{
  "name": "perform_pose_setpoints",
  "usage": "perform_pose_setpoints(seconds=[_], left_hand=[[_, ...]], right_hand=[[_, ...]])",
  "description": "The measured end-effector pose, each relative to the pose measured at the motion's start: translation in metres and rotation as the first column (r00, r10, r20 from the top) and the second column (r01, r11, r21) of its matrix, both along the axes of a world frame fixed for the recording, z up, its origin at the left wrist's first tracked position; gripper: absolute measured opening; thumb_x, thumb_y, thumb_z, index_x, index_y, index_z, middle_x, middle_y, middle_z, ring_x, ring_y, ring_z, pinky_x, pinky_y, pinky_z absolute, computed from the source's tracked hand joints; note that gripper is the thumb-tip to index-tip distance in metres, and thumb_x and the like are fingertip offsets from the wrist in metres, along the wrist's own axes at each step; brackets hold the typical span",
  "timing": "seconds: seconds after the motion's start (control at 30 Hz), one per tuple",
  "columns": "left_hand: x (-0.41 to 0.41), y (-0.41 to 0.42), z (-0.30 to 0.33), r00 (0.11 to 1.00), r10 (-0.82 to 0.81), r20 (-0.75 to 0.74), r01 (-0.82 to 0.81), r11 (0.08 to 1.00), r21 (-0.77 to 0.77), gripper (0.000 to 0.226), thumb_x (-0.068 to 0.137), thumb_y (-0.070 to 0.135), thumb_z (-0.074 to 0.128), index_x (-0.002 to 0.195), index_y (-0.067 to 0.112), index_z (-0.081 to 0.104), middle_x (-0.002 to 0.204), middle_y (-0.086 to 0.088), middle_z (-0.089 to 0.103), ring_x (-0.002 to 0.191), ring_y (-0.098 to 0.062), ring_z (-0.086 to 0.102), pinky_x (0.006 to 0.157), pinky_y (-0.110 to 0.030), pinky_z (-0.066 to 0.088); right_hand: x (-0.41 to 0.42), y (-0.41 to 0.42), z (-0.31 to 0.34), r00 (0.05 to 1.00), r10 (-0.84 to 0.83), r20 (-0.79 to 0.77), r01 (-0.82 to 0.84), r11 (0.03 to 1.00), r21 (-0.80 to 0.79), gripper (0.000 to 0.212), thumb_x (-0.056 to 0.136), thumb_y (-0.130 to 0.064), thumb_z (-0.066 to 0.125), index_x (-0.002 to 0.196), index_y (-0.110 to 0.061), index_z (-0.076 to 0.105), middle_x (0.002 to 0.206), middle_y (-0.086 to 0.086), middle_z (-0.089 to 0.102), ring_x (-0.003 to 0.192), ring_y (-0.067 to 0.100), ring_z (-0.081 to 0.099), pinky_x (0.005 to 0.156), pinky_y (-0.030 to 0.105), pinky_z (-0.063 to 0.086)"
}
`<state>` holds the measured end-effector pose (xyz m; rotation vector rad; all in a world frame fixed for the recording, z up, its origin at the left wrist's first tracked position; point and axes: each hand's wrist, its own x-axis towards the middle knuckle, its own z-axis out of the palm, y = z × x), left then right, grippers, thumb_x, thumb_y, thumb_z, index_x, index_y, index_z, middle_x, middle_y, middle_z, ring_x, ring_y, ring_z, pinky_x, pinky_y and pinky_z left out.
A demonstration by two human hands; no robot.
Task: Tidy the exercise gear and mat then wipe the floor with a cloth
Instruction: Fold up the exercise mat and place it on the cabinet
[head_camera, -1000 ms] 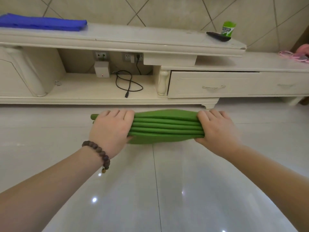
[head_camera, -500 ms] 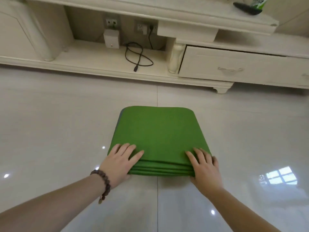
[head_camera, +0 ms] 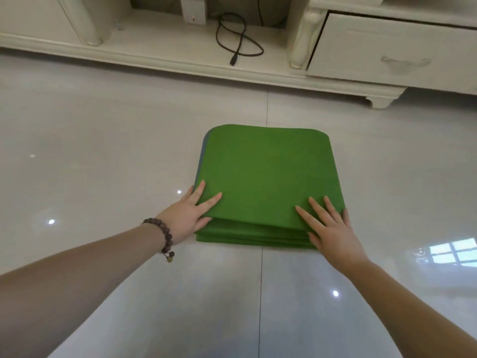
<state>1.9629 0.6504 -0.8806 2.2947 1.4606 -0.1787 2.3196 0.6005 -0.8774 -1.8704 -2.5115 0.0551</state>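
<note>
A green exercise mat (head_camera: pixel 268 177), folded into a thick square stack, lies flat on the glossy tiled floor (head_camera: pixel 103 151) in the middle of the head view. My left hand (head_camera: pixel 189 214) rests on its near left corner, fingers straight on the top layer and thumb at the front edge. On the near right corner lies my right hand (head_camera: pixel 327 228), flat with spread fingers pressing down, its thumb against the stack's side. A bead bracelet (head_camera: pixel 162 235) circles my left wrist.
A cream TV cabinet (head_camera: pixel 180 60) runs along the far side. On its low shelf lie a black cable (head_camera: pixel 238 45) and a white box (head_camera: pixel 193 11) with a red light. A closed drawer (head_camera: pixel 400 52) is at the right, above a cabinet foot (head_camera: pixel 382 102).
The mat went from being held up edge-on between both hands to lying flat on the floor. My hands have moved onto its near corners, and the view has tilted down.
</note>
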Motion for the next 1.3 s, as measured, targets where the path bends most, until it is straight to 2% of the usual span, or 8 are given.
perform_pose_setpoints(seconds=[0.13,0.23,0.4,0.57,0.8,0.93,1.13,1.3], left_hand=[[0.001,-0.017,0.003,0.998,0.018,0.055,-0.020,0.999,0.042,0.062,0.098,0.043,0.037,0.140,0.040,-0.008,0.159,-0.014,-0.009,0.146,-0.035,-0.002,0.117,-0.043,0.020],[0.005,-0.028,-0.004,0.990,-0.025,-0.141,0.023,1.000,-0.016,0.058,0.086,0.068,-0.002,0.138,0.047,-0.018,0.157,-0.014,-0.020,0.145,-0.037,-0.014,0.119,-0.042,0.004],[0.033,-0.024,0.009,0.990,0.002,-0.141,0.029,0.977,0.213,0.081,0.085,0.062,0.001,0.131,0.015,0.048,0.156,-0.022,0.014,0.145,-0.040,-0.005,0.115,-0.059,0.002],[0.072,0.012,0.009,0.992,0.058,-0.114,-0.027,0.967,0.253,0.079,0.085,0.069,0.005,0.152,0.025,0.004,0.158,-0.016,-0.013,0.145,-0.034,-0.017,0.114,-0.061,0.001],[0.076,0.020,-0.026,0.984,0.076,-0.163,-0.040,0.975,0.216,0.092,0.077,0.079,-0.006,0.151,0.025,-0.012,0.157,-0.015,-0.020,0.143,-0.034,-0.023,0.112,-0.063,-0.006],[0.075,0.018,-0.037,0.983,0.075,-0.169,-0.028,0.964,0.265,0.087,0.084,0.075,0.004,0.153,0.023,0.000,0.159,-0.016,-0.009,0.145,-0.035,-0.014,0.111,-0.065,-0.002],[0.073,0.021,-0.039,0.987,0.065,-0.147,-0.027,0.969,0.245,0.083,0.085,0.074,0.003,0.152,0.026,-0.008,0.158,-0.014,-0.015,0.144,-0.033,-0.018,0.111,-0.064,-0.006],[0.071,0.023,-0.042,0.991,0.134,-0.028,-0.122,0.956,0.267,0.072,0.090,0.069,0.011,0.152,0.032,0.010,0.159,-0.017,-0.009,0.146,-0.035,-0.008,0.113,-0.064,0.003]], right_hand=[[0.000,-0.014,-0.003,0.999,-0.004,0.031,0.002,0.998,0.061,0.087,0.074,-0.005,0.075,0.143,-0.032,0.028,0.146,0.008,0.043,0.136,0.040,0.034,0.101,0.068,0.030],[-0.006,-0.023,-0.011,0.995,-0.023,0.100,0.023,1.000,0.001,0.088,0.073,-0.008,0.074,0.143,-0.034,0.028,0.148,0.006,0.041,0.138,0.038,0.031,0.102,0.069,0.028],[-0.013,-0.027,-0.011,0.995,-0.097,0.019,0.098,0.993,-0.060,0.058,0.081,-0.037,0.037,0.139,-0.034,0.041,0.149,0.003,0.038,0.142,0.033,0.024,0.108,0.068,0.018],[-0.049,0.002,0.006,0.962,-0.209,-0.178,0.226,0.971,0.082,0.043,0.088,-0.042,0.037,0.109,-0.017,0.064,0.118,0.012,0.058,0.125,0.035,0.045,0.104,0.072,0.020],[-0.103,0.039,-0.005,1.000,0.010,-0.009,-0.010,0.997,-0.078,0.054,0.098,-0.043,0.022,0.149,-0.029,0.014,0.159,-0.003,0.000,0.145,0.018,-0.015,0.112,0.060,-0.010],[-0.098,0.044,-0.028,0.996,0.067,0.059,-0.053,0.977,-0.208,0.054,0.098,-0.048,0.009,0.150,-0.034,0.004,0.159,-0.006,-0.003,0.145,0.014,-0.013,0.113,0.056,-0.013],[-0.010,0.092,-0.027,0.893,-0.420,0.160,0.443,0.882,-0.158,0.060,0.091,-0.066,0.001,0.146,-0.045,-0.012,0.157,-0.005,-0.018,0.144,0.022,-0.019,0.114,0.060,-0.001],[-0.011,0.098,-0.031,0.902,-0.419,0.109,0.433,0.869,-0.240,0.064,0.087,-0.069,0.000,0.144,-0.047,-0.016,0.156,-0.006,-0.023,0.143,0.024,-0.024,0.116,0.055,0.006]])
